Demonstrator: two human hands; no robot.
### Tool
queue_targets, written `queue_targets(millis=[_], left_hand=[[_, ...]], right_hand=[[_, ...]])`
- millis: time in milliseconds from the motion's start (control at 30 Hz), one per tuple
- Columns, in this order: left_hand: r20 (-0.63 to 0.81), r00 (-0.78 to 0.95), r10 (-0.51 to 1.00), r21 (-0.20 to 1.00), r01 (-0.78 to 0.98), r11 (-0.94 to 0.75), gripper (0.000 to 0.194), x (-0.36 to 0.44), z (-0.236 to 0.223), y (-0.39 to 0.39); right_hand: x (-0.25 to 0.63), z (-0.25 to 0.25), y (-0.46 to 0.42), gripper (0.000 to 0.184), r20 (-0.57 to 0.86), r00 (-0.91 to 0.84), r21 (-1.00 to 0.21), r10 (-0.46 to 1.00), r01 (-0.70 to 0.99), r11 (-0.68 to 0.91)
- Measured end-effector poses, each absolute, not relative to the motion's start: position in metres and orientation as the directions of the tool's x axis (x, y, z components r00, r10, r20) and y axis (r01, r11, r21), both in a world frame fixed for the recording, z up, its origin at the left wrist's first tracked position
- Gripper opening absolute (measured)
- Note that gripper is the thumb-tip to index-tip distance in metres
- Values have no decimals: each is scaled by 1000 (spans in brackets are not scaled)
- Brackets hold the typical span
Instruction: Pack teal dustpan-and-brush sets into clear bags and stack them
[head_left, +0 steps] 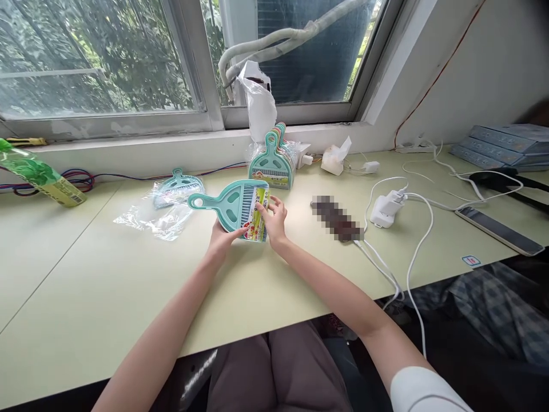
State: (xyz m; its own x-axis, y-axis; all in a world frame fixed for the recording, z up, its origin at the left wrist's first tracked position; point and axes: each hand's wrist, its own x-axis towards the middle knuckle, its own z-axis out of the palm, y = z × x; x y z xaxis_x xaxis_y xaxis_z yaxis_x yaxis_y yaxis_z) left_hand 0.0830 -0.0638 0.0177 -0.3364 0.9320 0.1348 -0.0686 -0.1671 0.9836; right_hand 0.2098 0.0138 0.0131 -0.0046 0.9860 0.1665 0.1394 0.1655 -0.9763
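I hold a small teal dustpan-and-brush set [231, 207] just above the pale green table [107, 297], its handle pointing left. My left hand [223, 237] grips it from below at its near edge. My right hand [273, 220] pinches the right end, fingers on the yellow-green paper label [259, 220]. Behind it a stack of the same sets [272, 163] in clear wrap stands upright against the window ledge. To the left, another teal set [176, 187] lies inside a crumpled clear plastic bag [154, 217].
A green bottle [40, 178] lies at far left by coloured cables. White chargers and cords [388, 209] sprawl at right, next to a phone [500, 230], a blurred dark object [337, 218], tissue [335, 157] and blue boxes [506, 144]. The window ledge runs along the back.
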Motion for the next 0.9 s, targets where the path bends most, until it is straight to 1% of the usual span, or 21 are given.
queue_targets(millis=[167, 300, 400, 467, 533, 600, 667, 700, 767, 900], left_hand=[[124, -349, 929, 984, -76, -160, 64, 82, 16, -63], [126, -384, 915, 981, -86, -171, 63, 78, 17, -62], [126, -404, 906, 980, -89, -177, 62, 74, 18, -62], [138, -411, 901, 979, -82, -187, 62, 71, 18, -62], [158, -410, 898, 976, -71, -204, 64, 70, 18, -62], [173, -400, 900, 974, -64, -216, 64, 70, 16, -62], [186, -402, 897, 973, -53, -226, 66, 70, 15, -61], [190, -416, 890, 973, -43, -228, 67, 70, 14, -61], [179, -461, 869, 975, -31, -218, 72, 69, 12, -60], [117, -507, 854, 983, -61, -171, 75, 67, 10, -60]], right_hand=[[209, 10, 14, 32, 173, -47, -972, 984, 151, 178], [210, 10, 12, 30, 260, -59, -951, 964, 160, 266], [212, 9, 12, 29, 272, -93, -948, 958, 147, 284], [211, 7, 14, 33, 247, -103, -961, 964, 105, 257], [210, 4, 16, 46, 194, -122, -980, 974, 20, 197], [209, 1, 18, 61, 101, -186, -992, 977, -93, 85], [208, 0, 19, 67, 5, -291, -982, 957, -183, -51], [208, 1, 19, 67, -26, -339, -972, 941, -209, -102], [209, 2, 19, 62, -33, -409, -962, 912, -235, -139], [210, 5, 17, 49, 22, -448, -963, 894, -250, -102]])
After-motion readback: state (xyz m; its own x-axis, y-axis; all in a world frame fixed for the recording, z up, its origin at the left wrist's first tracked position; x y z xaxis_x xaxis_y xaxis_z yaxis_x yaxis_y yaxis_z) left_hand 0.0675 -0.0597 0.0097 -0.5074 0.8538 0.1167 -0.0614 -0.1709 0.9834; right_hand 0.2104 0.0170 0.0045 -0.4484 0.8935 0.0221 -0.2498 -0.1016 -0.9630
